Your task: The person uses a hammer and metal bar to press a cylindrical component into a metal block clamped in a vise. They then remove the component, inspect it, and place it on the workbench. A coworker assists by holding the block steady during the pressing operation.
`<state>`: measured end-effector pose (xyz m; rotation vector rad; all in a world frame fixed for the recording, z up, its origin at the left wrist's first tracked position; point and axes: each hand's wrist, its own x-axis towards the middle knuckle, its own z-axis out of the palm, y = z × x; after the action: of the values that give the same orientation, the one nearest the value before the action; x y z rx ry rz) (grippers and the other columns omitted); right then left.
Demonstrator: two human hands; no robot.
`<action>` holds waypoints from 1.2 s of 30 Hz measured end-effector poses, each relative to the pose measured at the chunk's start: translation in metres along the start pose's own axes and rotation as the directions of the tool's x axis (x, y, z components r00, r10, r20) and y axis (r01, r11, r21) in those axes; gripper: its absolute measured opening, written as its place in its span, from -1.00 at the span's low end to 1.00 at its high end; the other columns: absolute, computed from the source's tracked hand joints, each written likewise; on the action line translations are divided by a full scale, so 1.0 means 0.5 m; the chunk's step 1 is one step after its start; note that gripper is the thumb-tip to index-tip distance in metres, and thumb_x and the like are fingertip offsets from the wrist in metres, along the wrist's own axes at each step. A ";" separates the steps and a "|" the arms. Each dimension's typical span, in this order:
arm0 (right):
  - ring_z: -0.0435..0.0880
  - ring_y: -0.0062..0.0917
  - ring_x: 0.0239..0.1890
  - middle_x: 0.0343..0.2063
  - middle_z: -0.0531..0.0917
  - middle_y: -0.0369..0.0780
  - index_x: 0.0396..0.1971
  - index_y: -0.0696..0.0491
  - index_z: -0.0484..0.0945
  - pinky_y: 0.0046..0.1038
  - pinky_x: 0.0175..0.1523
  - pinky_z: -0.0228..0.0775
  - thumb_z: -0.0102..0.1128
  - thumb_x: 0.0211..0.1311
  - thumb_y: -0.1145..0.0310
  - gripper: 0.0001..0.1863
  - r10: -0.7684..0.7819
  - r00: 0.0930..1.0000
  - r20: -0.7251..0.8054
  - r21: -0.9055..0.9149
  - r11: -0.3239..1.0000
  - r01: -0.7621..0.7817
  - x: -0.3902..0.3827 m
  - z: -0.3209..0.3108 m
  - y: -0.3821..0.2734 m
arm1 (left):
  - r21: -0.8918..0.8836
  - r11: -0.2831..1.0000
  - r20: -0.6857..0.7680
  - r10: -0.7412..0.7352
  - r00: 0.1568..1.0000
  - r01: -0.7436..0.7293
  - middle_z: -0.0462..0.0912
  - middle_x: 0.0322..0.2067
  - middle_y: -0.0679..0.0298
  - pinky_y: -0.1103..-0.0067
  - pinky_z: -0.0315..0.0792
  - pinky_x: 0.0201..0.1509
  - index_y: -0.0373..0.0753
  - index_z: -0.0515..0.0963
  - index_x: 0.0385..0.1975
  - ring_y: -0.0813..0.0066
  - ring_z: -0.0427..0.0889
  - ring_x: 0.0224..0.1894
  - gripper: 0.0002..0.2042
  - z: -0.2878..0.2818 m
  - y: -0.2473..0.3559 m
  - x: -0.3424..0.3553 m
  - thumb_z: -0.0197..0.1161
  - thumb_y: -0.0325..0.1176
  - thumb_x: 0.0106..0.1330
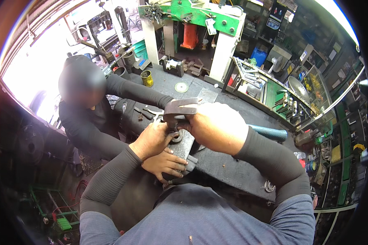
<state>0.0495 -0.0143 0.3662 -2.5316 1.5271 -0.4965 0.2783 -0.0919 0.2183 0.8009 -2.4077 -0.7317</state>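
Observation:
My right hand (210,122) is closed around a claw hammer (180,109) close to its head. A blue textured grip (270,132), seemingly the hammer's, sticks out beyond my right forearm. Just below the hammer head, my left hand (153,138) is closed with fingers pinched; what they hold is hidden. Beside those fingertips, a dark metal ring (176,137) lies on a grey metal block (185,143). A co-worker's hand (165,164) rests flat with fingers spread against the block's near side. The co-worker's other arm (141,92) reaches in behind the hammer, its hand mostly hidden.
A co-worker (86,110) leans in from the left. Pliers (151,112) and a yellow can (146,78) sit on the dark bench (233,167). A green press frame (229,24) stands at the back. Tool trays (270,90) are at right, rings (269,186) near the bench edge.

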 end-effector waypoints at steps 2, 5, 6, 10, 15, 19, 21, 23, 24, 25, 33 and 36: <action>0.83 -0.01 -0.23 -0.22 0.82 -0.04 0.19 -0.07 0.70 -0.10 -0.14 0.71 0.34 0.50 0.13 -0.63 -0.024 0.999 -0.025 -0.060 0.998 0.023 0.005 0.011 0.001 | 0.101 0.994 -0.020 0.034 0.999 -0.032 0.81 -0.09 -0.04 0.21 0.63 0.09 -0.32 0.73 -0.05 -0.09 0.78 -0.01 -0.82 0.001 -0.013 -0.006 0.37 -0.42 0.44; 0.83 -0.02 -0.25 -0.23 0.82 -0.04 0.16 -0.05 0.71 -0.11 -0.16 0.70 0.32 0.51 0.11 -0.63 -0.023 0.999 0.024 -0.132 0.991 0.026 0.009 0.025 0.018 | 0.118 0.992 -0.021 0.042 0.999 -0.039 0.82 -0.17 -0.06 0.21 0.64 0.05 -0.36 0.74 -0.08 -0.08 0.80 -0.07 -0.81 0.001 -0.002 0.005 0.36 -0.38 0.46; 0.83 -0.02 -0.24 -0.20 0.82 -0.03 0.16 -0.04 0.71 -0.11 -0.15 0.70 0.32 0.51 0.11 -0.63 0.020 0.992 0.127 -0.168 0.986 0.001 0.018 0.017 0.023 | 0.097 0.995 0.011 0.005 1.000 -0.006 0.83 -0.20 -0.06 0.21 0.64 0.04 -0.37 0.74 -0.09 -0.07 0.81 -0.10 -0.81 -0.004 0.012 0.009 0.36 -0.38 0.46; 0.82 -0.05 -0.16 -0.09 0.80 -0.02 0.14 0.00 0.73 -0.13 -0.08 0.69 0.34 0.49 0.17 -0.65 -0.013 1.000 -0.024 -0.084 0.996 0.011 0.008 -0.026 -0.031 | 0.107 0.991 0.079 -0.085 0.993 0.077 0.76 -0.16 -0.13 0.11 0.60 0.07 -0.39 0.68 -0.08 -0.20 0.74 -0.04 -0.78 0.002 -0.032 -0.011 0.39 -0.36 0.44; 0.83 -0.05 -0.21 -0.20 0.82 -0.05 0.14 -0.13 0.73 -0.10 -0.14 0.68 0.36 0.48 0.14 -0.68 0.065 0.997 -0.028 -0.086 0.994 -0.067 -0.007 0.019 0.003 | 0.067 0.998 0.058 0.012 0.998 -0.016 0.74 -0.15 -0.15 0.03 0.57 0.08 -0.33 0.62 0.03 -0.29 0.70 -0.01 -0.72 0.009 -0.009 0.007 0.42 -0.35 0.42; 0.83 -0.03 -0.23 -0.24 0.81 -0.06 0.14 -0.15 0.69 -0.08 -0.16 0.68 0.33 0.51 0.16 -0.70 -0.013 0.998 -0.057 -0.064 0.998 0.009 -0.013 0.025 0.010 | 0.041 0.999 0.032 -0.025 0.999 0.023 0.74 -0.10 -0.16 0.04 0.56 0.11 -0.34 0.60 0.12 -0.30 0.69 0.00 -0.67 0.001 -0.002 -0.006 0.38 -0.39 0.42; 0.83 -0.04 -0.23 -0.25 0.81 -0.06 0.13 -0.12 0.69 -0.08 -0.16 0.68 0.34 0.49 0.16 -0.70 -0.020 0.984 -0.179 -0.064 0.998 0.008 -0.005 0.019 -0.003 | 0.059 0.997 0.061 -0.051 0.997 0.047 0.74 -0.10 -0.16 0.05 0.56 0.12 -0.34 0.59 0.14 -0.28 0.69 0.02 -0.66 -0.005 -0.003 -0.004 0.37 -0.39 0.43; 0.85 -0.08 -0.26 -0.31 0.80 -0.05 0.01 -0.03 0.70 -0.12 -0.17 0.69 0.34 0.44 0.21 -0.74 -0.053 0.976 -0.212 -0.066 0.997 0.039 -0.008 0.014 -0.003 | 0.083 0.995 0.026 -0.057 0.998 0.055 0.77 -0.13 -0.12 0.12 0.59 0.13 -0.36 0.65 0.05 -0.21 0.73 0.00 -0.74 -0.005 0.008 -0.005 0.37 -0.41 0.44; 0.86 -0.12 -0.30 -0.37 0.80 -0.04 -0.10 0.06 0.71 -0.16 -0.19 0.70 0.33 0.40 0.25 -0.77 -0.084 0.981 -0.175 -0.062 0.995 0.074 -0.011 0.021 0.004 | 0.037 0.999 0.011 -0.014 1.000 0.014 0.80 -0.18 -0.10 0.18 0.62 0.11 -0.38 0.68 -0.01 -0.16 0.77 -0.05 -0.78 0.004 -0.004 -0.003 0.38 -0.42 0.44; 0.87 -0.15 -0.34 -0.43 0.79 -0.03 -0.22 0.14 0.72 -0.20 -0.21 0.71 0.32 0.35 0.29 -0.79 -0.114 0.983 -0.142 -0.063 0.992 0.106 -0.013 0.027 0.015 | -0.007 0.999 -0.007 0.036 0.999 -0.036 0.82 -0.23 -0.07 0.25 0.65 0.08 -0.40 0.70 -0.06 -0.11 0.81 -0.10 -0.81 0.011 -0.012 0.005 0.38 -0.44 0.44; 0.80 -0.15 -0.46 -0.50 0.74 -0.08 -0.16 0.12 0.70 -0.18 -0.33 0.65 0.30 0.44 0.21 -0.74 -0.169 0.891 -0.422 -0.110 0.985 0.135 -0.003 -0.020 -0.009 | -0.063 0.998 0.031 -0.022 0.999 0.024 0.77 -0.05 -0.01 0.15 0.59 0.17 -0.18 0.63 0.13 -0.16 0.73 0.06 -0.71 -0.024 0.058 0.007 0.34 -0.49 0.44; 0.84 -0.04 -0.24 -0.28 0.79 -0.01 0.04 -0.06 0.74 -0.07 -0.17 0.69 0.35 0.48 0.10 -0.70 -0.051 0.998 -0.021 -0.065 0.997 0.050 -0.006 0.054 0.037 | 0.037 0.998 0.069 -0.053 0.996 0.050 0.78 -0.09 -0.07 0.15 0.60 0.17 -0.27 0.69 0.06 -0.17 0.74 0.08 -0.75 -0.012 0.025 -0.004 0.38 -0.45 0.42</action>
<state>0.0421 -0.0219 0.3349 -2.6281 1.5142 -0.4925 0.2785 -0.0843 0.2298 0.8678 -2.4766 -0.7507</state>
